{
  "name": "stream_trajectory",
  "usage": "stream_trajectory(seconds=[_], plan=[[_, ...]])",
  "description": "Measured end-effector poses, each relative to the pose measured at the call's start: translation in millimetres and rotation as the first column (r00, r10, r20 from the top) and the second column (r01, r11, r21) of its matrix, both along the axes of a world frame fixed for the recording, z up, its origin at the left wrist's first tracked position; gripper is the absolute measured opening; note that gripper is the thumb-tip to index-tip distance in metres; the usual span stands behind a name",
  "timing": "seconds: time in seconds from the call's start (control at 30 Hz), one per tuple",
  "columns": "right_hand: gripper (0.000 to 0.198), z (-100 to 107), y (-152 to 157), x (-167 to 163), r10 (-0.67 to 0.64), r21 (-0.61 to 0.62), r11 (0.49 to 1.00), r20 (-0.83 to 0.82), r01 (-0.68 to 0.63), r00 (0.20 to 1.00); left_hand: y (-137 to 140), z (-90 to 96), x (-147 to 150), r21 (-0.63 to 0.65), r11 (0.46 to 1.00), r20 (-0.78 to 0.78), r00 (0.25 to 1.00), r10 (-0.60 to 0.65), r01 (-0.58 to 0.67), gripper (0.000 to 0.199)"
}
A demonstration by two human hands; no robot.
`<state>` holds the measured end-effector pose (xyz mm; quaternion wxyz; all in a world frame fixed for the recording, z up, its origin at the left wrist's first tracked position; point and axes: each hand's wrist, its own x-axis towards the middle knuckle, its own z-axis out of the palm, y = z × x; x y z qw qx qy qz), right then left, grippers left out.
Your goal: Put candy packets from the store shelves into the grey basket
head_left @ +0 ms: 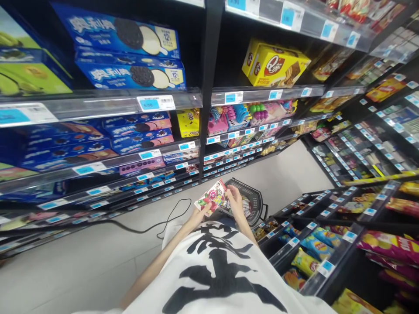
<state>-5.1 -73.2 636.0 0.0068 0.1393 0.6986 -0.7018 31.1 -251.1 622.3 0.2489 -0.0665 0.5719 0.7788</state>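
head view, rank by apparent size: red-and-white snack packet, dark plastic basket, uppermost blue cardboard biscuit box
1. uppermost blue cardboard biscuit box
2. dark plastic basket, partly behind the right hand
3. red-and-white snack packet

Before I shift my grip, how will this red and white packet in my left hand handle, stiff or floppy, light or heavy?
The packet is probably light, since it looks thin and flat. It may flex if squeezed, as it looks like a soft wrapper, though it seems fairly straight in your left hand. It's unlikely to roll, given its flat faces.
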Motion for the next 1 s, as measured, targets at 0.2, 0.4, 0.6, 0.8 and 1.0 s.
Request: stream_trajectory(seconds=[0.2,0.4,0.6,0.8,1.0], plan=[[0.04,-10.1,0.1,7.5,-0.026,0.021,0.999,0.034,0.026,0.999,1.3,-3.3,5.7,0.132,0.986,0.056,0.993,-0.108,0.099,0.066],[0.035,-10.3,9.3,10.5,-0.096,0.099,0.99,-0.001,0.095,0.995,-5.9,2.6,1.4,0.056,0.977,-0.002,0.978,-0.207,0.206,0.057],[0.038,-9.5,15.0,8.4,-0.07,0.189,0.979,-0.015,0.072,0.997,-12.9,-1.6,6.5,-0.004,0.917,-0.061,0.915,-0.398,0.398,0.053],[0.041,-16.0,17.0,8.7,-0.1,0.238,0.966,-0.001,0.098,0.995,-14.7,-4.4,8.8,-0.041,0.882,-0.102,0.876,-0.471,0.47,0.056],[0.04,-21.4,15.7,7.8,-0.115,0.23,0.967,0.009,0.11,0.993,-16.0,-2.2,6.2,-0.074,0.873,-0.088,0.869,-0.487,0.482,0.057]])
